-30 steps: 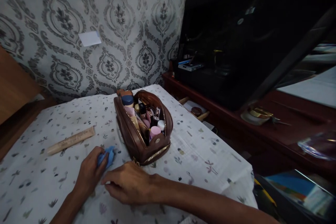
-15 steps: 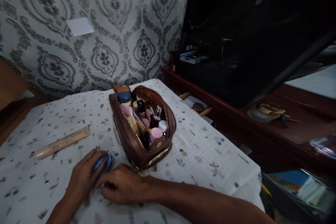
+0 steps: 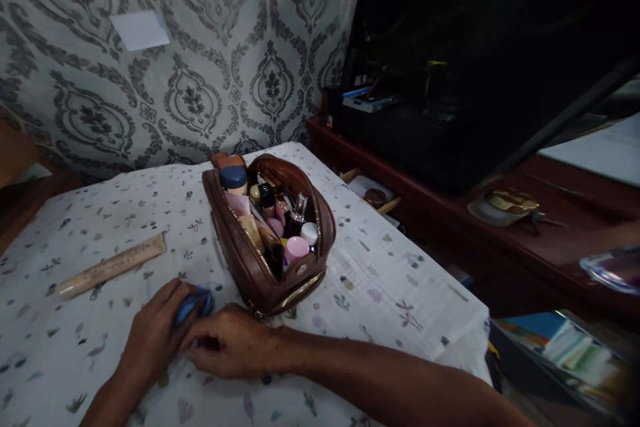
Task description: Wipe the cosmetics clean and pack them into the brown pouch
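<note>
My left hand (image 3: 159, 320) is closed around a crumpled blue cloth (image 3: 201, 303), which pokes out past the fingers. My right hand (image 3: 231, 341) lies against it, its fingers curled in a pinch; what they grip, if anything, is hidden. Just beyond both hands stands a brown cosmetic bag (image 3: 235, 260), unzipped and packed with makeup. Inside are a blue-capped jar (image 3: 233, 177), a pink-capped container (image 3: 297, 248), a white-capped container (image 3: 309, 233) and several other small items. A beige squeeze tube (image 3: 115, 265) rests flat on the patterned sheet, left of the bag.
White printed fabric (image 3: 400, 347) covers the surface under the hands. A dark red cabinet (image 3: 430, 220) runs along the right, with a large black screen (image 3: 450, 67) above it and a partly open drawer (image 3: 395, 205). Patterned wallpaper (image 3: 200, 47) forms the back.
The view has shifted slightly. Both hands stay together by the blue cloth, with only slight finger movement. The bag and tube lie as before.
</note>
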The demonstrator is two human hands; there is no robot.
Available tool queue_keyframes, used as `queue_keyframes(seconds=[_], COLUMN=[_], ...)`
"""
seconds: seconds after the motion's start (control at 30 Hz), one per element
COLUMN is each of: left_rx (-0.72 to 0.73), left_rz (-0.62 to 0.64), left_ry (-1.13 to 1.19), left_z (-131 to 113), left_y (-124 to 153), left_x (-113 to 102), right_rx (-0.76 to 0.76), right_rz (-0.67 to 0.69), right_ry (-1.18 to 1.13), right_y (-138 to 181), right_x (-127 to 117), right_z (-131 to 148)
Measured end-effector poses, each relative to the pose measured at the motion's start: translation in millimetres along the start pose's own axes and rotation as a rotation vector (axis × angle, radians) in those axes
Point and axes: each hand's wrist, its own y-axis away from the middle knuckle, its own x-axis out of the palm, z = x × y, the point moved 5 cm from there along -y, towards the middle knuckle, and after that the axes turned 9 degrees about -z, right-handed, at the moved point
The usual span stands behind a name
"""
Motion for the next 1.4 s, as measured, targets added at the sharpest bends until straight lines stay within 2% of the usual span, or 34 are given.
queue_keyframes(seconds=[0.23, 0.47, 0.63, 0.77, 0.87, 0.93, 1.03, 1.17, 1.3, 1.4], left_rx=[-0.024, -0.119, -0.104, -0.173, -0.272, -0.339, -0.429, -0.504, -0.504, -0.468], left_rz=[-0.009, 0.005, -0.059, -0.15, -0.221, -0.227, -0.161, 0.004, 0.176, 0.231], left_ry=[0.049, 0.099, 0.023, -0.131, -0.259, -0.344, -0.456, -0.538, -0.544, -0.537], left_z=[-1.4, -1.3, 0.2, 25.0, 54.9, 76.0, 105.2, 129.4, 127.6, 115.8], left_y=[-1.1, -4.8, -3.7, -3.5, -6.4, -10.8, -20.9, -33.9, -35.7, -31.3], left_x=[0.8, 1.3, -2.4, -18.4, -41.1, -55.4, -68.0, -67.7, -66.6, -79.0], right_rx=[0.039, 0.052, 0.057, 0.07, 0.079, 0.073, 0.081, 0.081, 0.061, 0.055], right_rz=[-0.024, -0.064, -0.077, -0.052, -0.048, -0.035, -0.019, -0.043, -0.056, -0.07], right_ry=[-0.072, -0.17, -0.227, -0.24, -0.2, -0.183, -0.2, -0.215, -0.224, -0.215], right_y=[2.8, 2.7, 2.3, 3.7, 3.9, 3.9, 4.7, 5.9, 5.5, 5.1], right_x=[-1.7, -2.4, -3.6, -0.8, -0.5, -0.6, 0.0, 1.3, 3.8, 4.4], right_z=[-1.2, -9.2, -6.7, -6.4, -6.5, -5.4, -4.8, -7.5, -11.8, -12.7])
